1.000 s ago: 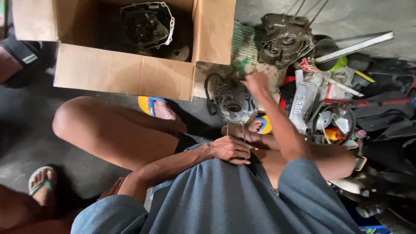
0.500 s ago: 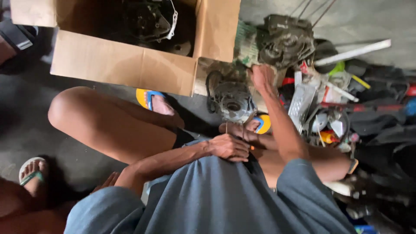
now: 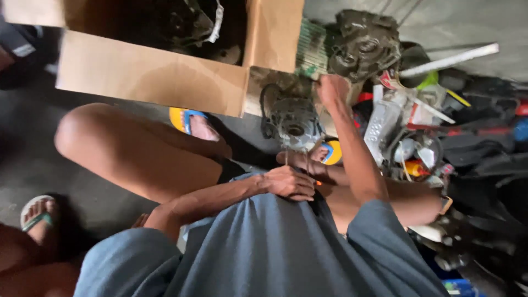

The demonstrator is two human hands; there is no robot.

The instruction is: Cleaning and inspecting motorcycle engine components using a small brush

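Matt brown cardboard box [image 3: 148,77], grimy dull cast-metal engine cover [image 3: 294,124], soft grey cloth shirt [image 3: 275,247].

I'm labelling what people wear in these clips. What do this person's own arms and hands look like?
Both arms are bare from short grey-blue sleeves down. The left hand and right hand wear no gloves, and I can make out no ring, watch or band on either wrist, though the picture is dim and somewhat blurred.

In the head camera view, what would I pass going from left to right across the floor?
Sandalled foot → cardboard box → grey engine part → right hand → clear plastic bottle → dark clutter at the far right.
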